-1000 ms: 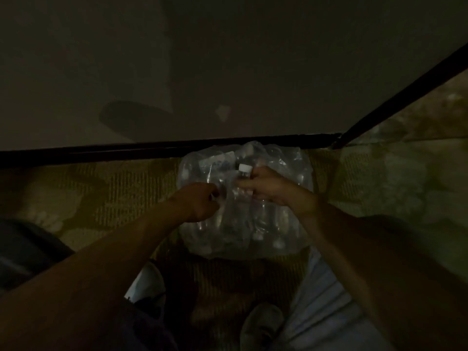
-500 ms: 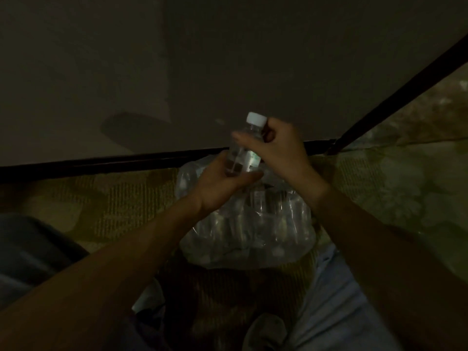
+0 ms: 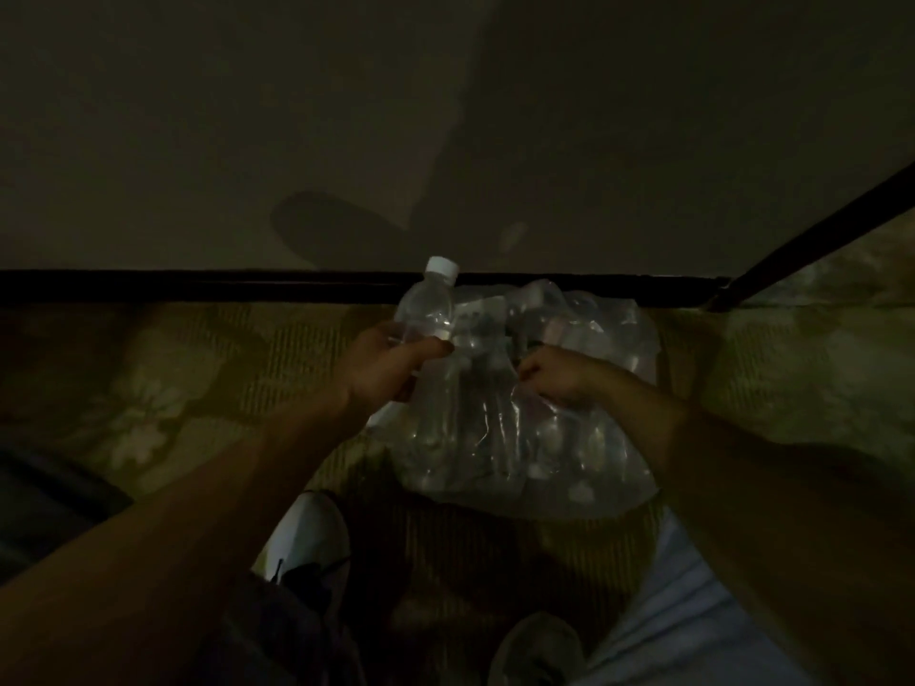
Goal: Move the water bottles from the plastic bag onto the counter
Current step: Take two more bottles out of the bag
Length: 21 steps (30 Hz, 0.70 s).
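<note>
The left hand (image 3: 391, 363) has its grip wrapped round a clear water bottle (image 3: 427, 309), white cap up, held just to the left of the plastic bag (image 3: 525, 403) and slightly above it. The right hand (image 3: 557, 381) is down on the bag's top, fingers curled into the film; it looks like a pinch on the plastic or on another bottle neck, though I cannot tell which in this gloom.

To do this step well, I'd say keep the bottle upright, carry it clear of the bag, and set it down flat on the counter before letting go, while the other hand steadies the bag so the rest don't roll (thin film gives little support).

The counter itself is hard to make out: nothing here reads plainly as one. The bag sits on a patterned floor (image 3: 163, 388) against a dark baseboard (image 3: 198, 285). How many bottles remain inside is unclear.
</note>
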Each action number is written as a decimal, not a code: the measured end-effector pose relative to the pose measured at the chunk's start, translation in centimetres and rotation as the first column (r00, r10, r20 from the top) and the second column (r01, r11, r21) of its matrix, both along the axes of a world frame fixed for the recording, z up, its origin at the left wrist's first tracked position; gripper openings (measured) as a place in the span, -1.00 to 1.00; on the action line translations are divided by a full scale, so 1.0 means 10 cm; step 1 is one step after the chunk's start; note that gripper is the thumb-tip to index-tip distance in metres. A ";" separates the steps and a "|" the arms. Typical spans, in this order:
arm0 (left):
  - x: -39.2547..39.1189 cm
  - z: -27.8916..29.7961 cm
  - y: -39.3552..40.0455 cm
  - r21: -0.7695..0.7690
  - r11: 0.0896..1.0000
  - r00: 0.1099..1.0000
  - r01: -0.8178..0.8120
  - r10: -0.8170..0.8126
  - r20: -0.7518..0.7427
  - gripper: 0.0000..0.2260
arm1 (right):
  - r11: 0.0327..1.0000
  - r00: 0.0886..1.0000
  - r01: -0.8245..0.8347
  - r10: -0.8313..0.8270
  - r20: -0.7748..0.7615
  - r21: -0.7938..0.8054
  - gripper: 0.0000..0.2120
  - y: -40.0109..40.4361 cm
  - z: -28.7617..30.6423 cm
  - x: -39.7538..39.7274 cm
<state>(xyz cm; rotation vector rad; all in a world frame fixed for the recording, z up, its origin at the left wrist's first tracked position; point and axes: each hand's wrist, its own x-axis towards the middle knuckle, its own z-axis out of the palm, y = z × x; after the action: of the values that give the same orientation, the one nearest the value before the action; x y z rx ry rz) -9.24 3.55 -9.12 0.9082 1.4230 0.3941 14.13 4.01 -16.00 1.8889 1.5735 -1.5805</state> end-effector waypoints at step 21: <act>0.01 -0.06 -0.18 -0.017 0.996 0.996 0.082 -0.082 -0.015 -0.82 | 0.921 0.895 0.385 -0.389 -0.217 -0.062 -0.76 0.17 -0.18 -0.70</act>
<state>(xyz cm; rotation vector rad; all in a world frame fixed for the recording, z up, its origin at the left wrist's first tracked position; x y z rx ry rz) -9.15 1.77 -9.75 0.9552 1.3961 0.3142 7.09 5.69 -17.79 2.1829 1.3061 -2.0274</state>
